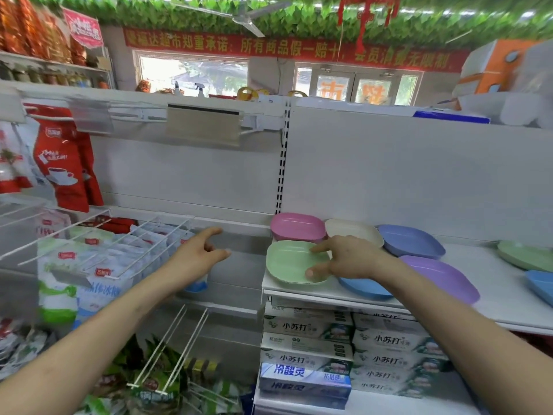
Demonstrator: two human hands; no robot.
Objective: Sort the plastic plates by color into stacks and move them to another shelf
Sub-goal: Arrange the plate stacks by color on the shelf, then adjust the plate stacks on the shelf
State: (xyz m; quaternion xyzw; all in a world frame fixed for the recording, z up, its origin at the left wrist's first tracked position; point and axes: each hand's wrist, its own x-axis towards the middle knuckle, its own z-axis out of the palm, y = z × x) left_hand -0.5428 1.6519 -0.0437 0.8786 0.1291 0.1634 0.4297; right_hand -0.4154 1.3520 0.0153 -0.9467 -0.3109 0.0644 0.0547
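Left of the pale green rounded-square plastic plate (287,260), the left hand (199,253) hovers with fingers loosely spread, holding nothing. Beneath the plate is the left front corner of the white shelf (502,289). The right hand (350,259) rests its straight forefinger and thumb, spread apart, on the plate. Behind the plate sits a pink plastic plate (297,226).

Shop interior. White metal back panels (185,175) line the shelving, and a slotted upright (279,175) divides two bays. Right bay: white shelf (507,295). Left bay: white wire hooks (74,225). The ceiling is covered in green artificial leaves (179,10) and carries a white ceiling fan (241,18) and a red hanging ornament (365,13). On the far wall, a red banner (284,47) with yellow characters runs above a window (194,73) and glazed doors (359,85). Daylight comes through both.
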